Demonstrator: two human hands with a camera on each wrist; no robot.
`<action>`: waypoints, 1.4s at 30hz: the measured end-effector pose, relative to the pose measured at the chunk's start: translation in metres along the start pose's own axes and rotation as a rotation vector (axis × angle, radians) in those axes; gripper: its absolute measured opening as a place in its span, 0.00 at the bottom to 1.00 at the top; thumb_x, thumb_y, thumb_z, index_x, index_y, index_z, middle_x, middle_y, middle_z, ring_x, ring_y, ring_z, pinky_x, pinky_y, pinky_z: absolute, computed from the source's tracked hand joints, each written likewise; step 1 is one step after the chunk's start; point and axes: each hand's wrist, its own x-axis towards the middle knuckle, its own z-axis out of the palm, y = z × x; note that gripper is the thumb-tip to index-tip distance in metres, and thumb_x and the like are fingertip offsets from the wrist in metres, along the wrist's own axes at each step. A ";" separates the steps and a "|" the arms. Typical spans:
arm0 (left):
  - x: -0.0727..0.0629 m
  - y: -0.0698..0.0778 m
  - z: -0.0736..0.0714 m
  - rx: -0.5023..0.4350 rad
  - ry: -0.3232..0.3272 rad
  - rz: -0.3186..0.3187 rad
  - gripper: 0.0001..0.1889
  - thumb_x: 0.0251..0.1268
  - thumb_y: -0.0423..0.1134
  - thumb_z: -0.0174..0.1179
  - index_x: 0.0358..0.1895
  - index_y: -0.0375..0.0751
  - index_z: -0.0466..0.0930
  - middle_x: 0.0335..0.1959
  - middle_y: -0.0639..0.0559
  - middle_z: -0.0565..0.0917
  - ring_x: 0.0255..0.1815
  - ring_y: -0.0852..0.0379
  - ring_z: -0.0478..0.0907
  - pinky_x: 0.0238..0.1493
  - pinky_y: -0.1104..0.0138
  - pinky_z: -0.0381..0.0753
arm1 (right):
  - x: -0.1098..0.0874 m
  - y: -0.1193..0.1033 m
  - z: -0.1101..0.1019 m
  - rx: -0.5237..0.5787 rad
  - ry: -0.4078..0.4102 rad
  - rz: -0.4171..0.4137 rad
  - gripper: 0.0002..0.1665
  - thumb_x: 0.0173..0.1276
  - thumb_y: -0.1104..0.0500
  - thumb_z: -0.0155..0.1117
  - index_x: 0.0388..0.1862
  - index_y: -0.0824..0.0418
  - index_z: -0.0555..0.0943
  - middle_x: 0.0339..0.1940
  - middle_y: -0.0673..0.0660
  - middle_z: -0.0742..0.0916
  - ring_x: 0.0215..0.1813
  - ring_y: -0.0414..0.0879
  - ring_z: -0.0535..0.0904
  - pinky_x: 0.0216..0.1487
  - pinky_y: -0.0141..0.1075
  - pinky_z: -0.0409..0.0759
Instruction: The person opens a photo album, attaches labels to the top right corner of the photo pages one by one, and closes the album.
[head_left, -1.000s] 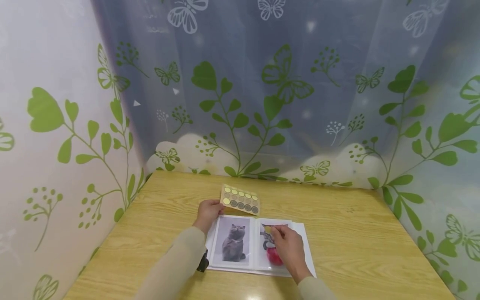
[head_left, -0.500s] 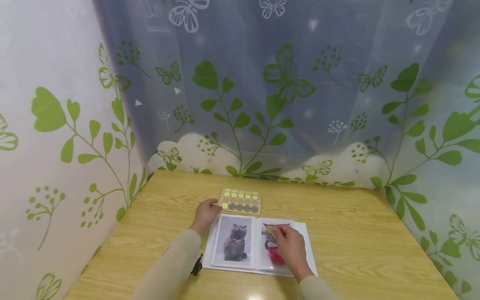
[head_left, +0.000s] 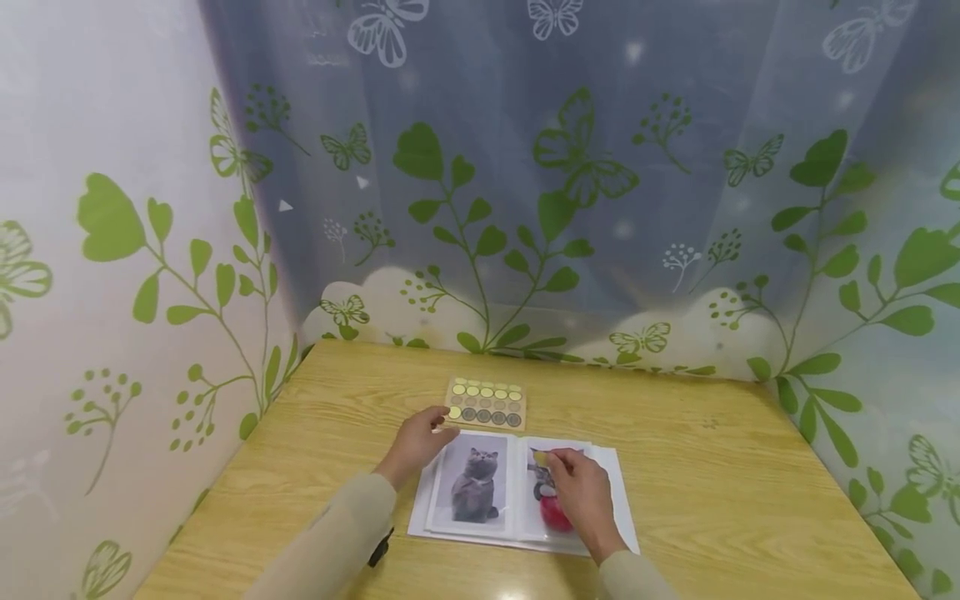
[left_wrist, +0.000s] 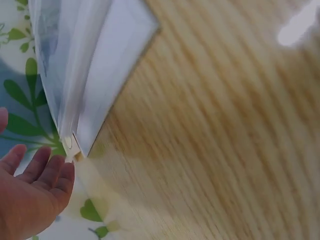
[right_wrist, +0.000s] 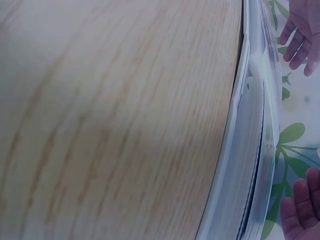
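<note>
We list: yellow disc [head_left: 541, 458], pinched by right hand [head_left: 583, 493] at the album's [head_left: 623, 500] one o'clock; left hand [head_left: 415, 442], ten o'clock, loosely spread; a slackening pinch could drop the disc.

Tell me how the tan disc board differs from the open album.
The tan board is smaller than the open album. The board carries yellow discs and dark discs, while the album shows a grey cat photo on its left page. The board lies farther from the head camera, the album nearer. Both rest on the wooden table.
</note>
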 end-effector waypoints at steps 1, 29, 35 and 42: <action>-0.002 0.001 0.001 0.012 -0.013 0.017 0.25 0.67 0.40 0.63 0.63 0.30 0.74 0.57 0.33 0.79 0.60 0.35 0.74 0.61 0.45 0.73 | 0.000 0.000 0.000 0.000 -0.003 0.005 0.12 0.73 0.57 0.61 0.44 0.61 0.87 0.34 0.52 0.87 0.35 0.45 0.78 0.41 0.42 0.80; -0.051 0.000 0.014 0.486 -0.343 0.202 0.48 0.55 0.66 0.66 0.73 0.40 0.65 0.75 0.30 0.56 0.75 0.32 0.53 0.73 0.42 0.55 | 0.003 -0.001 -0.001 0.000 -0.009 0.008 0.12 0.74 0.56 0.60 0.43 0.60 0.87 0.32 0.51 0.87 0.35 0.44 0.78 0.41 0.43 0.79; -0.056 -0.005 0.015 0.463 -0.351 0.190 0.48 0.54 0.65 0.67 0.74 0.42 0.64 0.76 0.30 0.54 0.76 0.33 0.52 0.72 0.42 0.57 | 0.004 0.000 0.000 0.002 -0.005 0.005 0.12 0.74 0.55 0.60 0.43 0.60 0.87 0.32 0.51 0.87 0.35 0.44 0.78 0.41 0.42 0.80; -0.061 0.001 0.022 0.486 -0.356 0.227 0.48 0.54 0.65 0.66 0.73 0.40 0.66 0.75 0.30 0.56 0.75 0.33 0.54 0.72 0.43 0.58 | 0.007 0.002 -0.001 -0.005 0.026 -0.069 0.11 0.72 0.57 0.61 0.41 0.62 0.88 0.32 0.52 0.88 0.33 0.43 0.78 0.38 0.40 0.78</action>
